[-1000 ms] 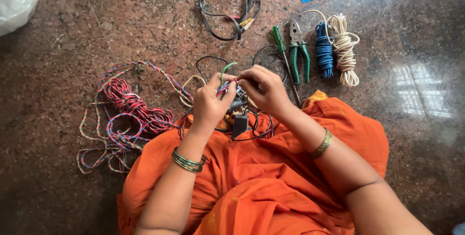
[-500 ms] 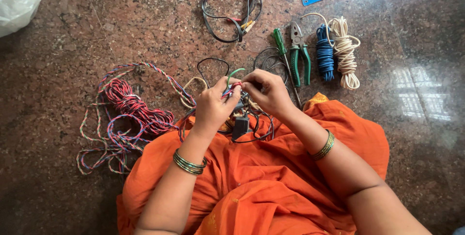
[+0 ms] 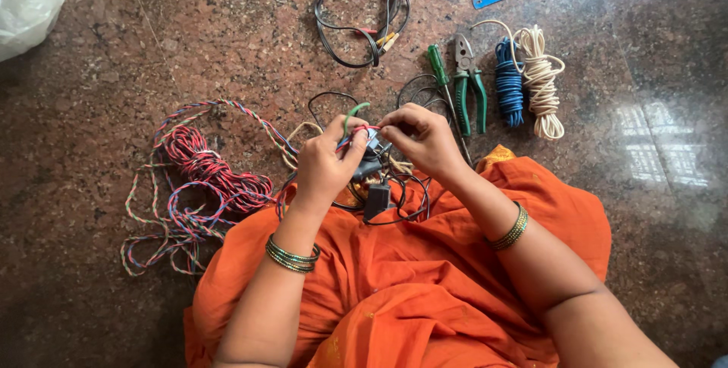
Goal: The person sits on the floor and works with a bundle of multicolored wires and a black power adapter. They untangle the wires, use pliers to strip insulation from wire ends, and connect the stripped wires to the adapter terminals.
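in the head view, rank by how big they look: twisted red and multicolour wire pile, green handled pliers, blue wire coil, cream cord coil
1. Twisted wire pile, clearly largest.
2. Cream cord coil.
3. Green-handled pliers and blue wire coil: these look about alike, so I won't rank them.

Thin wires [image 3: 356, 127], red, green and blue, pinched between both hands just above the orange cloth [image 3: 425, 277]; green one loops up in a small arch, red runs across between the fingertips. Small dark part [image 3: 371, 157] w/ black leads hangs under them, close over the cloth's top edge. Black block [image 3: 377, 200] lies on the cloth's upper edge, thin black lead curling round it.
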